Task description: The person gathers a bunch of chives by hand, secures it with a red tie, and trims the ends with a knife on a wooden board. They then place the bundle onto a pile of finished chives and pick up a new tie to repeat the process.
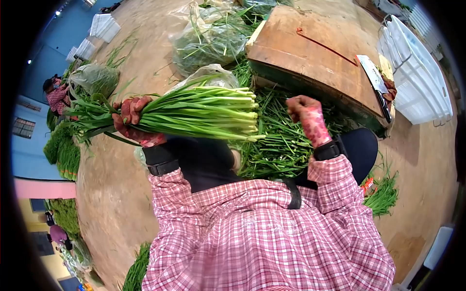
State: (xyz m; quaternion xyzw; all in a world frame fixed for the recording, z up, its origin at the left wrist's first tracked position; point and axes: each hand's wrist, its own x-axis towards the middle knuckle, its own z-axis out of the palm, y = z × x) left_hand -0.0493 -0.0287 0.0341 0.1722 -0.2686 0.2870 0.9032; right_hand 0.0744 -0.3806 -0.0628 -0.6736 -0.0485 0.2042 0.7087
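Note:
My left hand (130, 117), in a stained reddish glove, is closed around the leafy part of a thick bunch of garlic chives (208, 109). The bunch lies crosswise over my left leg, its pale cut stem ends pointing right. To the right, my gloved right hand (307, 116) hovers over a heap of loose chive cuttings (276, 150), its fingers curled in; I cannot tell whether they hold anything. That heap spreads between my legs, below the front of a wooden box (310, 41).
On the box lie a red tie (327, 46) and, at its right edge, a knife (374, 80). White plastic crates (412, 72) stand beyond it. Bags of greens (208, 43) sit ahead; tied chives (381, 196) lie at right. Another person (57, 94) sits far left.

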